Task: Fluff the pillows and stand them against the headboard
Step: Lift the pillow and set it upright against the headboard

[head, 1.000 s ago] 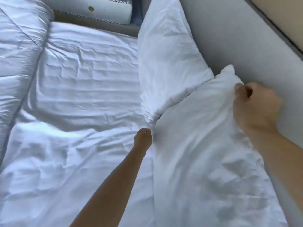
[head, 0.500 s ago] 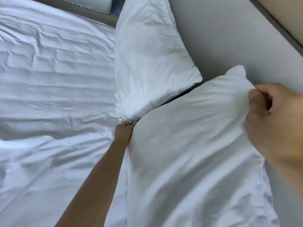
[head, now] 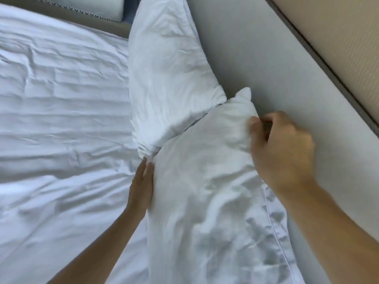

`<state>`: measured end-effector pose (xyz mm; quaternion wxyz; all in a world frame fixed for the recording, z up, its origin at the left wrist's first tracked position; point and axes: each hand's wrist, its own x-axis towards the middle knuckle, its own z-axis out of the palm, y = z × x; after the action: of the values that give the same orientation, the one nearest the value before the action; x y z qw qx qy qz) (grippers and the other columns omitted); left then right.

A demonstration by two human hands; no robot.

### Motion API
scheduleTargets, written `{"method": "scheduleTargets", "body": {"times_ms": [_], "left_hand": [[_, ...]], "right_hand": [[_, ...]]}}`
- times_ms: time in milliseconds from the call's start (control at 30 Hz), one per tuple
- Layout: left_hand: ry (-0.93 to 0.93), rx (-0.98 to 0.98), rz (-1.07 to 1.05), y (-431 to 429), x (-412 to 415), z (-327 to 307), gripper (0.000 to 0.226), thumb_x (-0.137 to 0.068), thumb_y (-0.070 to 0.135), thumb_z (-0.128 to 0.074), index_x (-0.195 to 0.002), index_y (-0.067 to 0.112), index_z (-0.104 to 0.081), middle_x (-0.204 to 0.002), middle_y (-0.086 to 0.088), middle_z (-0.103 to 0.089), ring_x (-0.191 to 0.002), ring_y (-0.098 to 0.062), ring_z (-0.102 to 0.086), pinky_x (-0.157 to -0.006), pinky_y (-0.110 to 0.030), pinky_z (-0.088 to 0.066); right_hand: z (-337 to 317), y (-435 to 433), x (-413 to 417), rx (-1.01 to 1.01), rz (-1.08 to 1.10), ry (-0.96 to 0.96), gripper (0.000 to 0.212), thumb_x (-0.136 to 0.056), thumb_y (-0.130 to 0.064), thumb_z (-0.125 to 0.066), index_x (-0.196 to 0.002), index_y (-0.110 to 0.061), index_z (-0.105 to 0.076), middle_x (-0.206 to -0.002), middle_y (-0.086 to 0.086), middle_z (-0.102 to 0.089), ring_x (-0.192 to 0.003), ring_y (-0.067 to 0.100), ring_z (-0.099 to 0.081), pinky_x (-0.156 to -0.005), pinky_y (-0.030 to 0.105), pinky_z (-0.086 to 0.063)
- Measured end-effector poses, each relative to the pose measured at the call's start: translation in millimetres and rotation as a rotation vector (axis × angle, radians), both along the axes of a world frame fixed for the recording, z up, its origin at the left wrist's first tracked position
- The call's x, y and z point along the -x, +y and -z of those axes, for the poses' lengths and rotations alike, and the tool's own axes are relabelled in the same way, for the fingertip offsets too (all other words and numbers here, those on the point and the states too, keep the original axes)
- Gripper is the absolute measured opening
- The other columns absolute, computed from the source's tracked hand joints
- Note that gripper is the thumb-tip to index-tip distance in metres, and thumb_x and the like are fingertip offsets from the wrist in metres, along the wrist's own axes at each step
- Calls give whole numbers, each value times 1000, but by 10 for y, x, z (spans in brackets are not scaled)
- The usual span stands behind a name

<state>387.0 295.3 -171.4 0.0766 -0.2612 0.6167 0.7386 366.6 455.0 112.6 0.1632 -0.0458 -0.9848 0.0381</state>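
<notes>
Head view shows 2 white pillows at the headboard (head: 242,64). The far pillow (head: 166,74) stands propped against it. The near pillow (head: 207,197) leans there too, its top corner touching the panel and its far end overlapping the far pillow's lower corner.

The right hand (head: 283,150) is closed in a pinch on the near pillow's upper edge, just beside the headboard. The left hand (head: 142,187) lies flat and open against the pillow's bed-side face, fingers together, pressing rather than gripping.

Risks, as I judge them: the near pillow looks slack and creased lower down, so it may slump or fold forward once the pinch lets go. A hard tug at the top could drag only the case and bunch it. Pushing from the left could also knock the far pillow's lower corner and tip it sideways.

Underneath is a wrinkled white sheet (head: 61,119), soft and yielding, so it gives little footing for a standing pillow. At the top left, past the mattress edge, sits a pale cushion with dark stitched trim (head: 98,7). A beige wall (head: 338,37) rises behind the headboard.
</notes>
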Motion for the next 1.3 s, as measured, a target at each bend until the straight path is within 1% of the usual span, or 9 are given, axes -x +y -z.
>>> {"method": "scheduleTargets", "body": {"times_ms": [233, 300, 400, 600, 767, 967, 1133, 1233, 1300], "left_hand": [[77, -52, 168, 466, -1040, -315, 67, -77, 87, -37, -136, 74, -6, -162, 25, -6, -149, -1, -7, -123, -45, -16], [54, 28, 224, 547, -1334, -365, 74, -77, 88, -32, -141, 68, -2, -162, 24, -2, -148, 5, 1, -124, -44, -10], [47, 130, 342, 682, -1916, -379, 70, -77, 89, -24, -139, 70, 4, -162, 24, 3, -145, 7, 8, -124, -41, -5], [-7, 136, 363, 957, -3096, -436, 74, -71, 95, -17, -139, 71, 1, -160, 29, 8, -147, 2, 11, -124, -44, -5], [6, 158, 317, 1219, -3782, -537, 62, -79, 87, -22, -135, 74, 2, -162, 24, 5, -144, 7, 7, -123, -40, -5], [-21, 193, 305, 1470, -4458, -749, 54, -97, 65, -26, -142, 66, 3, -162, 22, 4, -150, -4, 4, -124, -41, -4], [-1, 164, 394, 1491, -4841, -793, 51, -102, 55, -27, -145, 60, -1, -154, 31, 1, -148, 2, 7, -123, -36, -1], [-36, 149, 394, 1507, -5040, -779, 52, -100, 59, -28, -145, 63, -4, -161, 26, 3, -143, 10, 5, -123, -37, -5], [-69, 123, 377, 1528, -5127, -763, 53, -101, 57, -28, -149, 57, -5, -162, 26, -1, -146, 7, 3, -122, -34, -7]], "right_hand": [[275, 16, -905, 32, 211, -477, 51, -101, -54, -31, -110, -9, -52, -112, 22, -64, -103, 43, -60, -82, 41, -46], [130, 104, -986, 35, 215, -380, 44, -104, -43, -31, -105, -7, -56, -104, 23, -64, -94, 45, -62, -79, 43, -51], [-104, 241, -1075, -35, 153, -128, 37, -106, -32, -33, -99, -4, -57, -99, 26, -66, -95, 47, -59, -73, 39, -37], [108, 452, -1898, -89, 101, -546, 47, -100, -51, -41, -94, -7, -59, -88, 16, -60, -86, 37, -55, -70, 35, -37], [-223, 645, -2202, -101, 33, -107, 26, -102, -18, -43, -103, 2, -60, -101, 27, -66, -97, 45, -61, -71, 38, -34], [-163, 788, -3041, -178, -56, -523, 35, -100, -36, -49, -101, -3, -60, -108, 24, -63, -106, 43, -59, -78, 39, -44], [-408, 1046, -3397, -45, -82, -112, 28, -102, -24, -46, -93, 1, -56, -93, 27, -65, -86, 44, -61, -64, 36, -32], [-390, 1124, -3719, -146, -44, -481, 48, -97, -47, -53, -78, -3, -49, -83, 18, -58, -84, 37, -54, -70, 36, -36], [-313, 1166, -3945, -155, -27, -557, 39, -97, -40, -57, -87, -2, -57, -93, 21, -62, -91, 39, -57, -74, 37, -40]]}}
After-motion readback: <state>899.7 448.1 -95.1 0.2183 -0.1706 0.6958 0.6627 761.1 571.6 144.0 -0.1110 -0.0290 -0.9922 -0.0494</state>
